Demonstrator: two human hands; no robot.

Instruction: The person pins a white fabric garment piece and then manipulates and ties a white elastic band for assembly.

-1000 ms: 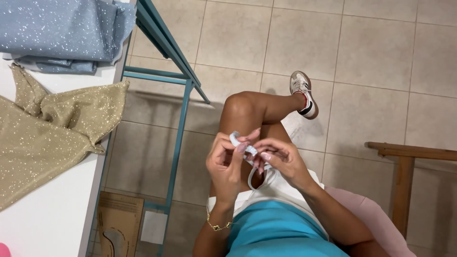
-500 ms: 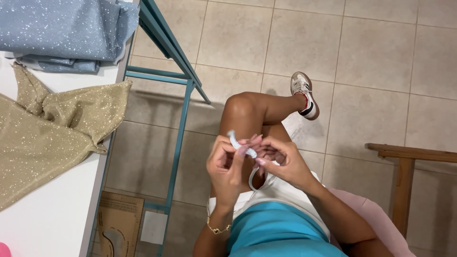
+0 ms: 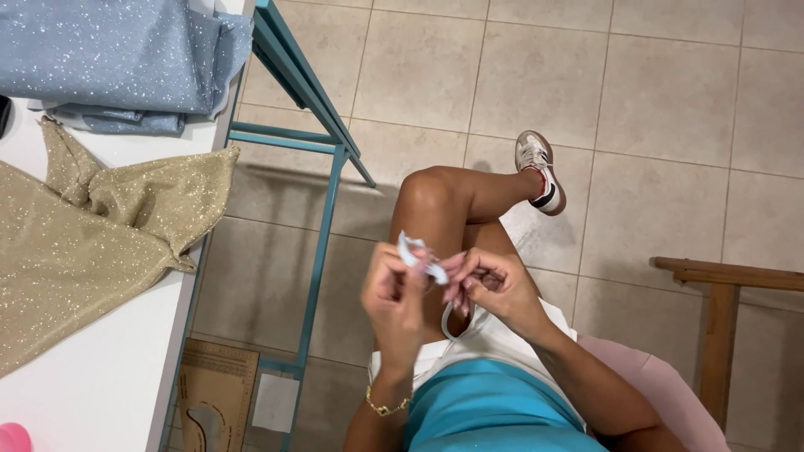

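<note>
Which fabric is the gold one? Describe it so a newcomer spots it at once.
Start at the white table on the left edge. The gold fabric lies spread across it, just below the folded blue fabric. Both glitter, but only the gold one is unfolded, with a corner hanging over the table's edge.

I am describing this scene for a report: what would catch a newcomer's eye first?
At the centre, the left hand and right hand pinch a small pale blue strip above a bent knee. On the white table at left lie glittery gold fabric and, behind it, folded sparkly blue fabric.
</note>
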